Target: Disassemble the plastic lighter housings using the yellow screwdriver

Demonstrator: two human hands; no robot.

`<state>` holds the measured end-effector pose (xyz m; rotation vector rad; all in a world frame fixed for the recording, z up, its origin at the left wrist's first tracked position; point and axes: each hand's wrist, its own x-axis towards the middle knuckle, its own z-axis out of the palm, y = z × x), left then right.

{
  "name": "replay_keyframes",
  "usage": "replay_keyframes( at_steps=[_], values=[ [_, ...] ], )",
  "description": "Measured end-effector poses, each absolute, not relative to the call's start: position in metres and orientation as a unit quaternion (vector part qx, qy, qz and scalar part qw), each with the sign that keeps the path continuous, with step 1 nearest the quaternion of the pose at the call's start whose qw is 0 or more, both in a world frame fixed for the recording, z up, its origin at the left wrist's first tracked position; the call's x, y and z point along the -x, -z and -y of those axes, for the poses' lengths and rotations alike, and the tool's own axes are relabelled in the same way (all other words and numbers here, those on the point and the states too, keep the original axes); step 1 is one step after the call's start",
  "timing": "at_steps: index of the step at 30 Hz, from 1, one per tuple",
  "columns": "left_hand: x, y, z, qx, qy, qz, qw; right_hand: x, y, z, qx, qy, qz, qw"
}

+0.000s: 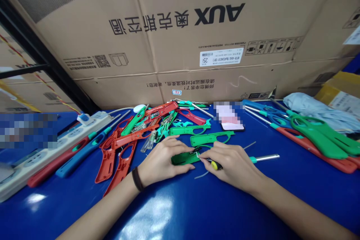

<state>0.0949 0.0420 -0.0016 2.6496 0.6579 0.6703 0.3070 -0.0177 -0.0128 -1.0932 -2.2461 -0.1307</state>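
Note:
My left hand is closed around a green lighter casing half, its hollow side up, thumb on the near edge and fingers on the far edge. At the casing's right end, the fingertips of my right hand meet by a small white piece and some dark parts. That hand also grips a small screwdriver with a yellow-and-black handle; its tip is hidden. A metal lighter tube with a teal collar sticks out beyond my right hand. Just past my hands lies another green casing half.
Red casing halves and clear lighter tanks are heaped left of centre. Whole lighters lie beside a white power strip. A phone lies behind; green casings are piled right. A large carton walls the back.

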Motion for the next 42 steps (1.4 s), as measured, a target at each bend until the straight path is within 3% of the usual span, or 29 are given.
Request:
replay_keyframes(
  at_steps=[16,35,42],
  values=[
    [-0.098,0.006,-0.037,-0.963,-0.198,-0.179,0.024,-0.327,0.0,0.014,0.493,-0.072,0.84,0.215],
    [-0.099,0.004,-0.032,-0.968,-0.161,-0.192,0.024,-0.343,-0.005,0.015,0.469,-0.074,0.862,0.18],
    [-0.098,0.004,-0.036,-0.969,-0.158,-0.187,0.024,-0.36,-0.006,0.011,0.49,-0.127,0.841,0.191]
  ],
)
